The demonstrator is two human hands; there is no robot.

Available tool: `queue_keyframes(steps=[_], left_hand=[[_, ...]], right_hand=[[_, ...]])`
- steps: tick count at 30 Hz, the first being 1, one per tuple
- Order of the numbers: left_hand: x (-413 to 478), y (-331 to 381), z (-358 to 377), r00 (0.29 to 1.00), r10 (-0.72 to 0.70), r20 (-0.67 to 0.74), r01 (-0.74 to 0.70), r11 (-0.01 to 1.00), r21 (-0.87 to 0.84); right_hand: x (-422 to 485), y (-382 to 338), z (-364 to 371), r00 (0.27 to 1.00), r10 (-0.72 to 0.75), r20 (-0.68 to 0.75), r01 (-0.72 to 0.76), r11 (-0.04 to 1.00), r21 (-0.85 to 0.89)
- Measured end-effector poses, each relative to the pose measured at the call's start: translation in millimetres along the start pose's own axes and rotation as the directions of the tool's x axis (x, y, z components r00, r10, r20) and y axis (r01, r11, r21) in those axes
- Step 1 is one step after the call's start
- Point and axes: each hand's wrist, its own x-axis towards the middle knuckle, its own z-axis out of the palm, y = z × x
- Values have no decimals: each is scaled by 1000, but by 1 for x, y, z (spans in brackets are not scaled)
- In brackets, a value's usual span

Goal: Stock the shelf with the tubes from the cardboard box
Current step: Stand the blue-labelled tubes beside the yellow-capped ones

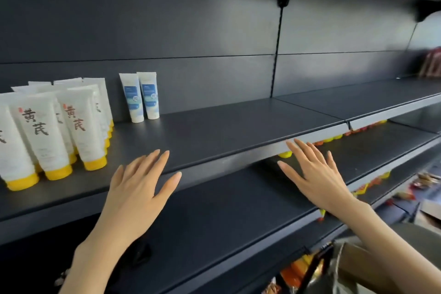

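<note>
Two white tubes with blue labels stand cap-down side by side at the back of the dark shelf. To their left stands a group of several white tubes with yellow caps. My left hand hovers at the shelf's front edge, fingers spread, holding nothing. My right hand is further right, in front of the shelf edge, also flat and empty. A brown cardboard box shows partly at the bottom right, its contents hidden.
A lower dark shelf runs under my hands, with yellow-capped goods at its back. Red packages sit at the far right of the upper shelf. Orange packets lie lower down.
</note>
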Motion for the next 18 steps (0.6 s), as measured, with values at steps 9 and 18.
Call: queue_keyframes(steps=[9, 18], left_hand=[[16, 71, 29, 998, 54, 41, -53, 998, -26], [20, 205, 92, 958, 261, 121, -236, 953, -192]], right_hand=[[-37, 106, 13, 979, 189, 70, -191, 981, 22], [-86, 234, 22, 931, 346, 118, -356, 932, 69]])
